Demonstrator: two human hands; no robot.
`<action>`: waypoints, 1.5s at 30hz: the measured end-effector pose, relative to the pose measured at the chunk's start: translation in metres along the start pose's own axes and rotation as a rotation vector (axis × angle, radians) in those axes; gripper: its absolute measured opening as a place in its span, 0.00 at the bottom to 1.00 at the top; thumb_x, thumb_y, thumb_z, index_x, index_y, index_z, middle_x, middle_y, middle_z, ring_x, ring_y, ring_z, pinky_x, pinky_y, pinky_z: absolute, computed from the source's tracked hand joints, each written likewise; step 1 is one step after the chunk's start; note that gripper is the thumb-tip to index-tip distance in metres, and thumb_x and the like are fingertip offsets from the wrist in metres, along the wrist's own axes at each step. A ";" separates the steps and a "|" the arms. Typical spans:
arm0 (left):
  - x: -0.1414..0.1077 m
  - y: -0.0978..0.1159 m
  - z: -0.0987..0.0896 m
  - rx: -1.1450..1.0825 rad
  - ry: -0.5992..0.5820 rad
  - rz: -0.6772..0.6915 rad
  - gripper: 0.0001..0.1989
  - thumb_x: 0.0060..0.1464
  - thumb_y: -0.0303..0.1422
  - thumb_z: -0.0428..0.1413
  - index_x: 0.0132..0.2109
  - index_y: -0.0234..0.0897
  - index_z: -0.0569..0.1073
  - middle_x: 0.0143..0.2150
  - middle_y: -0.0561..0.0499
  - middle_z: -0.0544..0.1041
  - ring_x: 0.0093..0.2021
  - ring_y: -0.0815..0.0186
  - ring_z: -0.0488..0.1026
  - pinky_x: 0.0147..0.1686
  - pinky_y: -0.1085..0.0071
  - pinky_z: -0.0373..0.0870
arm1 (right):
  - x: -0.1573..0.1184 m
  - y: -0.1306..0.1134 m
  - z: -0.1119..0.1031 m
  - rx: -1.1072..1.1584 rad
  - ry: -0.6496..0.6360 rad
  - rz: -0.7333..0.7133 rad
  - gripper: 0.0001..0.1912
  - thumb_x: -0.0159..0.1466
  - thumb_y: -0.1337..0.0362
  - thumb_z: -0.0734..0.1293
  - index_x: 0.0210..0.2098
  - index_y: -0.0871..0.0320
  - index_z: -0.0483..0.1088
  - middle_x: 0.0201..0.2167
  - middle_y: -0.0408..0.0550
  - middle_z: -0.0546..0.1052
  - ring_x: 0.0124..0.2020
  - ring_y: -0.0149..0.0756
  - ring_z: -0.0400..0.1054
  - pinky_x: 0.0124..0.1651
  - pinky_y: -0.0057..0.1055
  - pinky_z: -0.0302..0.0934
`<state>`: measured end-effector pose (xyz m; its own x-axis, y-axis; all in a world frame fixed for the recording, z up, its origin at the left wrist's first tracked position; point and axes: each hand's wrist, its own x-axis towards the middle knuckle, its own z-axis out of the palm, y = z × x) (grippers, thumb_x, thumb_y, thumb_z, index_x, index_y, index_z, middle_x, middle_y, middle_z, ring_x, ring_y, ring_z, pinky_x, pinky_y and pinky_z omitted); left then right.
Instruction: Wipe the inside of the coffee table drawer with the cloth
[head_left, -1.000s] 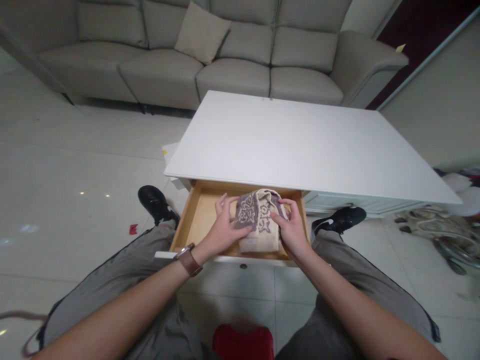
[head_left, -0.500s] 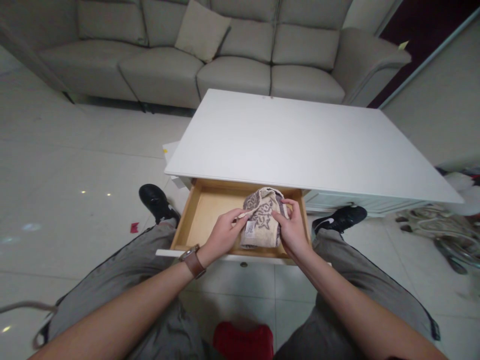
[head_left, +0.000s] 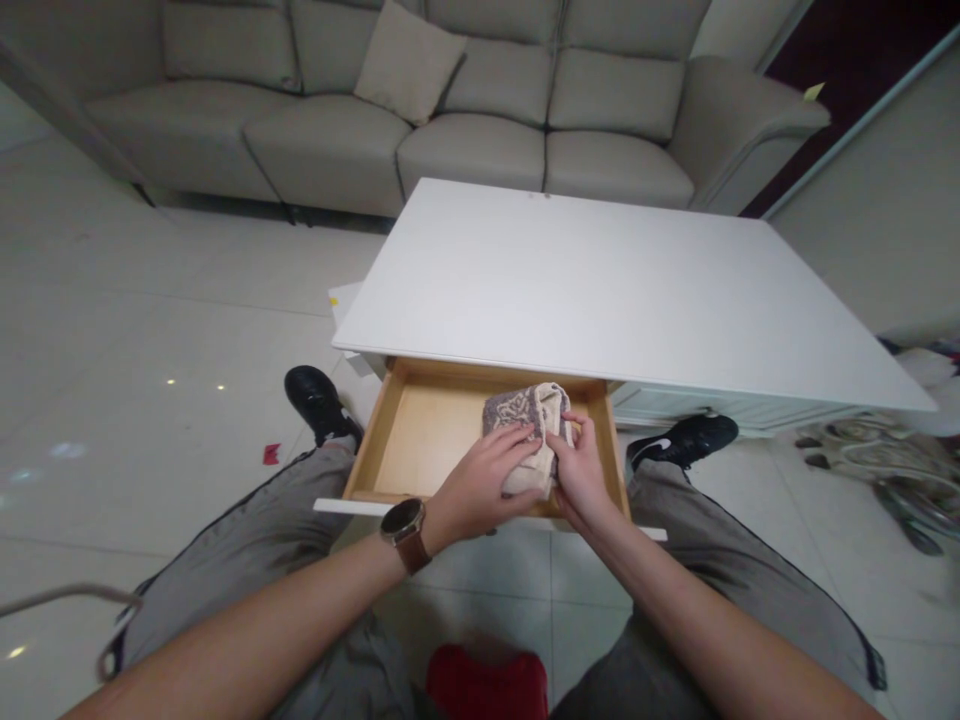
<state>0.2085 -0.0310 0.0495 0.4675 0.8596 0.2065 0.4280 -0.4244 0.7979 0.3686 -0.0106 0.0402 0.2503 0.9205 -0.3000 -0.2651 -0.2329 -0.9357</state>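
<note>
A small folded towel [head_left: 510, 408], cream with a grey-purple pattern, is over the right part of the pulled-out wooden drawer [head_left: 420, 420]. My left hand [head_left: 491, 480] lies across its front left, fingers curled over the top and thumb low along the near side. At the towel's right edge, my right hand [head_left: 581, 465] pinches the fabric between thumb and fingers. Part of the towel's lower front is hidden behind my left hand. Whether it rests on the drawer bottom I cannot tell.
The drawer belongs to a white table [head_left: 600, 280], whose top overhangs it. Behind stands a grey sofa [head_left: 472, 160] with a cushion [head_left: 409, 60]. My shoes [head_left: 319, 400] flank the drawer. Below it is a red object [head_left: 487, 685]; a red scrap [head_left: 271, 454] lies on the floor.
My left hand has moved right from the towel's left edge onto its front. The towel's left side has been folded over, hiding the white tag. My right hand keeps its grip.
</note>
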 end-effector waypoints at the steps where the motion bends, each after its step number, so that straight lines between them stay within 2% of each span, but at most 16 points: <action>1: 0.000 -0.001 0.001 0.003 -0.029 0.018 0.36 0.53 0.42 0.65 0.67 0.41 0.68 0.71 0.41 0.65 0.72 0.48 0.58 0.71 0.45 0.55 | 0.000 -0.001 0.001 0.037 0.018 0.033 0.27 0.51 0.59 0.71 0.48 0.50 0.59 0.37 0.40 0.76 0.37 0.37 0.74 0.39 0.33 0.67; 3: -0.001 -0.004 0.003 0.002 -0.041 0.034 0.42 0.49 0.39 0.68 0.69 0.40 0.63 0.72 0.39 0.62 0.73 0.47 0.55 0.72 0.45 0.53 | -0.001 -0.002 0.003 0.103 0.038 0.070 0.27 0.50 0.59 0.71 0.47 0.50 0.58 0.36 0.39 0.75 0.37 0.36 0.74 0.39 0.32 0.68; 6: -0.001 -0.011 0.006 0.000 0.000 0.013 0.38 0.50 0.28 0.62 0.68 0.40 0.63 0.69 0.39 0.65 0.72 0.49 0.57 0.71 0.47 0.55 | -0.004 -0.006 0.007 0.181 0.021 0.075 0.27 0.49 0.60 0.72 0.45 0.50 0.58 0.35 0.39 0.74 0.37 0.34 0.73 0.40 0.30 0.67; 10: 0.003 -0.019 0.001 -0.043 0.088 -0.079 0.31 0.51 0.21 0.54 0.63 0.40 0.68 0.60 0.42 0.74 0.61 0.55 0.70 0.63 0.55 0.67 | -0.008 -0.016 0.011 0.218 -0.124 0.129 0.26 0.51 0.58 0.72 0.44 0.50 0.57 0.36 0.39 0.74 0.34 0.34 0.72 0.37 0.31 0.68; 14: 0.014 -0.027 -0.017 -0.073 0.232 -0.210 0.26 0.51 0.22 0.54 0.57 0.40 0.72 0.53 0.46 0.79 0.53 0.57 0.76 0.55 0.60 0.72 | -0.006 -0.027 0.009 0.115 -0.263 0.152 0.23 0.54 0.55 0.70 0.44 0.49 0.58 0.45 0.41 0.73 0.40 0.36 0.74 0.40 0.36 0.70; 16: 0.018 -0.036 -0.027 -0.020 0.288 -0.245 0.26 0.51 0.22 0.52 0.58 0.40 0.72 0.53 0.47 0.80 0.53 0.57 0.76 0.55 0.61 0.71 | -0.004 -0.032 0.002 -0.107 -0.379 0.070 0.18 0.57 0.55 0.68 0.43 0.50 0.60 0.46 0.43 0.73 0.44 0.37 0.74 0.44 0.37 0.69; 19: 0.016 -0.055 -0.037 0.149 0.250 -0.254 0.32 0.50 0.21 0.51 0.63 0.40 0.70 0.60 0.46 0.76 0.60 0.56 0.72 0.62 0.58 0.67 | -0.005 -0.037 -0.013 -0.702 -0.681 -0.183 0.09 0.62 0.59 0.65 0.42 0.53 0.66 0.45 0.47 0.76 0.48 0.40 0.71 0.51 0.41 0.66; 21: 0.008 -0.072 -0.037 0.241 0.112 -0.257 0.34 0.50 0.22 0.52 0.66 0.42 0.68 0.65 0.45 0.73 0.65 0.54 0.68 0.66 0.56 0.62 | -0.010 -0.036 -0.025 -1.155 -0.877 -0.314 0.11 0.63 0.62 0.66 0.45 0.55 0.70 0.47 0.52 0.77 0.51 0.45 0.70 0.55 0.45 0.64; 23: -0.002 -0.090 -0.031 0.287 -0.129 -0.271 0.36 0.50 0.25 0.56 0.68 0.43 0.66 0.67 0.44 0.70 0.67 0.54 0.66 0.68 0.56 0.59 | -0.017 -0.029 -0.035 -1.514 -1.022 -0.310 0.17 0.61 0.62 0.71 0.49 0.56 0.72 0.52 0.57 0.76 0.54 0.51 0.69 0.55 0.47 0.64; 26: -0.009 -0.114 -0.016 0.396 -0.391 -0.347 0.50 0.42 0.36 0.67 0.72 0.43 0.60 0.76 0.40 0.55 0.74 0.46 0.52 0.71 0.50 0.50 | -0.027 -0.016 -0.042 -1.740 -1.152 -0.193 0.27 0.58 0.60 0.76 0.55 0.57 0.71 0.55 0.60 0.75 0.54 0.54 0.71 0.51 0.45 0.67; 28: -0.007 -0.128 -0.005 0.510 -0.466 -0.434 0.62 0.35 0.41 0.71 0.75 0.45 0.51 0.78 0.38 0.44 0.76 0.37 0.38 0.70 0.37 0.41 | -0.031 -0.010 -0.041 -1.763 -1.165 -0.172 0.28 0.60 0.62 0.75 0.58 0.58 0.70 0.53 0.60 0.76 0.53 0.52 0.73 0.50 0.43 0.68; 30: 0.002 -0.139 0.007 0.608 -0.504 -0.514 0.71 0.29 0.42 0.73 0.77 0.46 0.43 0.78 0.35 0.38 0.75 0.30 0.29 0.66 0.28 0.36 | -0.035 -0.006 -0.039 -1.772 -1.135 -0.196 0.22 0.65 0.68 0.68 0.59 0.59 0.69 0.51 0.60 0.78 0.51 0.50 0.75 0.49 0.42 0.69; 33: 0.019 -0.151 0.027 0.679 -0.515 -0.543 0.72 0.31 0.43 0.72 0.77 0.46 0.38 0.78 0.32 0.36 0.75 0.29 0.26 0.64 0.25 0.33 | -0.040 -0.006 -0.034 -1.772 -1.070 -0.193 0.20 0.70 0.73 0.57 0.57 0.60 0.71 0.48 0.61 0.79 0.50 0.48 0.76 0.48 0.42 0.71; 35: 0.034 -0.154 0.042 0.688 -0.512 -0.524 0.69 0.35 0.47 0.70 0.77 0.45 0.38 0.78 0.33 0.35 0.75 0.30 0.25 0.64 0.26 0.30 | -0.042 -0.006 -0.032 -1.750 -1.034 -0.165 0.20 0.70 0.73 0.55 0.56 0.60 0.72 0.48 0.61 0.80 0.51 0.48 0.76 0.47 0.43 0.71; 41: 0.103 -0.129 0.113 0.604 -0.525 -0.483 0.67 0.40 0.56 0.64 0.77 0.42 0.36 0.78 0.36 0.27 0.74 0.34 0.19 0.65 0.28 0.25 | -0.046 -0.004 -0.029 -1.693 -0.966 -0.115 0.21 0.69 0.74 0.56 0.55 0.61 0.74 0.49 0.63 0.80 0.51 0.52 0.76 0.48 0.51 0.72; 45: 0.152 -0.100 0.169 0.499 -0.585 -0.415 0.66 0.41 0.52 0.64 0.77 0.41 0.34 0.78 0.36 0.28 0.76 0.37 0.25 0.68 0.33 0.31 | -0.043 0.000 -0.023 -1.697 -0.945 -0.030 0.20 0.68 0.75 0.57 0.52 0.63 0.77 0.49 0.65 0.80 0.51 0.53 0.76 0.49 0.53 0.72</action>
<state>0.3673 0.0944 -0.0947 0.4621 0.7464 -0.4789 0.8765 -0.3023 0.3746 0.3796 -0.0576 0.0491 -0.4189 0.6398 -0.6443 0.9080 0.3036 -0.2889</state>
